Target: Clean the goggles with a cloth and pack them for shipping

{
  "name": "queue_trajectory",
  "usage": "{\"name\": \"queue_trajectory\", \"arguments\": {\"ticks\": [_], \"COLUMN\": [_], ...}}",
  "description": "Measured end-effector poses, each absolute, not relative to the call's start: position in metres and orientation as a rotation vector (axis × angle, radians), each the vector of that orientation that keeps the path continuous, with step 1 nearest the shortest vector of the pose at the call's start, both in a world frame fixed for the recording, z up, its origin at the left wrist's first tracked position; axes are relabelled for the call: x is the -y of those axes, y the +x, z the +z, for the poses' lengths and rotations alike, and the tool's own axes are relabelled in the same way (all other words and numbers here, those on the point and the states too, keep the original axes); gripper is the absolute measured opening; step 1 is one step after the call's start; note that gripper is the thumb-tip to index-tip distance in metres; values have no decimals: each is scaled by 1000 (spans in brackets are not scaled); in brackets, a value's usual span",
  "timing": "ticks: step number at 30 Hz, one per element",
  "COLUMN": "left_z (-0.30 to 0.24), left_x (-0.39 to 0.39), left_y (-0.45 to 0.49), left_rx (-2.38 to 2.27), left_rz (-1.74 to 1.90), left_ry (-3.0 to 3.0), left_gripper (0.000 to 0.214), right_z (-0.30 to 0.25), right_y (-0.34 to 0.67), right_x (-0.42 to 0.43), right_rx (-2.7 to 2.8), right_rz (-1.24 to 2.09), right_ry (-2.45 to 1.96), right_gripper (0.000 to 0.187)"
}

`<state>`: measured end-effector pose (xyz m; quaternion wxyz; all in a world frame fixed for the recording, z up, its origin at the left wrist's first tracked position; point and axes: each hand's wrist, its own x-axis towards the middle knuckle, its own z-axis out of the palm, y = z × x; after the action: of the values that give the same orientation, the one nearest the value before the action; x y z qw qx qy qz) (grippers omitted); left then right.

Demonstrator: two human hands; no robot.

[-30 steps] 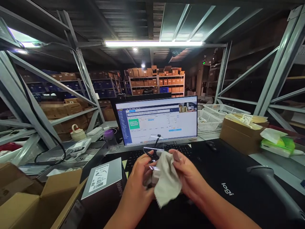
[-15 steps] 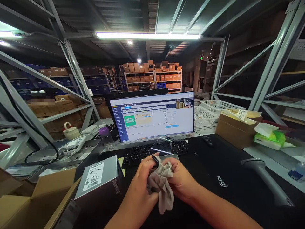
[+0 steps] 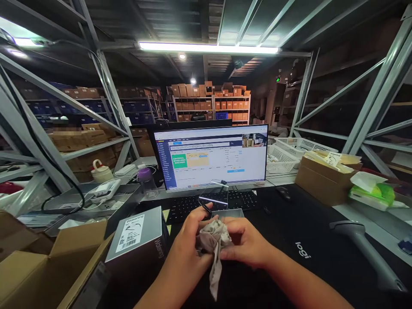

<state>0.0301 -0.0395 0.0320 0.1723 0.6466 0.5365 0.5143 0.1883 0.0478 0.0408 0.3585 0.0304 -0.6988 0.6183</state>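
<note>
A crumpled light-grey cloth (image 3: 213, 237) is bunched between my two hands over the black desk mat, one end hanging down. My left hand (image 3: 188, 242) is closed around a slim black curved item (image 3: 207, 209), whose looped end sticks up past the fingers; the rest is hidden by the cloth and hand. From the other side, my right hand (image 3: 247, 243) pinches the cloth, thumb across its front. Just beyond the hands lies an open grey box or tray (image 3: 236, 213), partly covered, with a clear plastic piece (image 3: 214, 198) standing behind it.
A grey printed box (image 3: 141, 231) stands left, beside an open cardboard carton (image 3: 24, 272). Ahead are a keyboard (image 3: 183, 208) and a lit monitor (image 3: 219, 165). To the right are a mouse (image 3: 283, 193), a barcode scanner (image 3: 367, 244), a filled carton (image 3: 322, 182) and tissues (image 3: 370, 193).
The cloth has been turned and bunched tighter, its tail now narrower. My right thumb has come forward over it. The camera view has shifted slightly left.
</note>
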Motion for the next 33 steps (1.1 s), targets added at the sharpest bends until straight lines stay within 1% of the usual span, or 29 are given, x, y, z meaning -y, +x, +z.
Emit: {"name": "queue_trajectory", "arguments": {"ticks": [2, 3, 7, 12, 14, 19, 21, 23, 26, 27, 29, 31, 33], "left_z": [30, 29, 28, 30, 31, 31, 27, 23, 22, 23, 26, 30, 33], "left_x": [37, 36, 35, 34, 34, 34, 32, 29, 24, 23, 22, 22, 23], "left_y": [30, 30, 30, 31, 34, 39, 40, 39, 38, 37, 34, 31, 29], "left_rx": [-1516, -1511, -1552, -1562, -1546, -1468, -1466, -1456, -1511, -1558, -1645, -1679, -1689], "left_rz": [1480, 1488, 1477, 1410, 1404, 1378, 1382, 1385, 1381, 1380, 1368, 1359, 1364], "left_ry": [1875, 1898, 1936, 1906, 1931, 1998, 2040, 2063, 2042, 2022, 1959, 1907, 1904], "left_gripper": [71, 70, 66, 72, 67, 55, 55, 59, 60, 59, 57, 60, 64], "right_z": [41, 41, 40, 33, 30, 33, 37, 40, 38, 36, 32, 29, 26], "right_y": [189, 189, 190, 188, 187, 190, 190, 190, 189, 189, 189, 187, 184], "right_x": [-47, -47, -47, -48, -48, -48, -48, -51, -55, -56, -56, -55, -53], "right_rx": [1791, 1783, 1855, 1797, 1693, 1252, 1100, 1049, 1217, 1350, 1678, 1922, 2017], "right_rz": [1496, 1476, 1436, 1401, 1472, 1939, 2017, 2014, 1837, 1705, 1339, 1007, 878], "right_ry": [9, -18, -25, -66, -78, -146, -193, -241, -302, -309, -269, -166, -77], "right_gripper": [18, 17, 23, 26, 25, 31, 30, 27, 22, 21, 18, 21, 29]}}
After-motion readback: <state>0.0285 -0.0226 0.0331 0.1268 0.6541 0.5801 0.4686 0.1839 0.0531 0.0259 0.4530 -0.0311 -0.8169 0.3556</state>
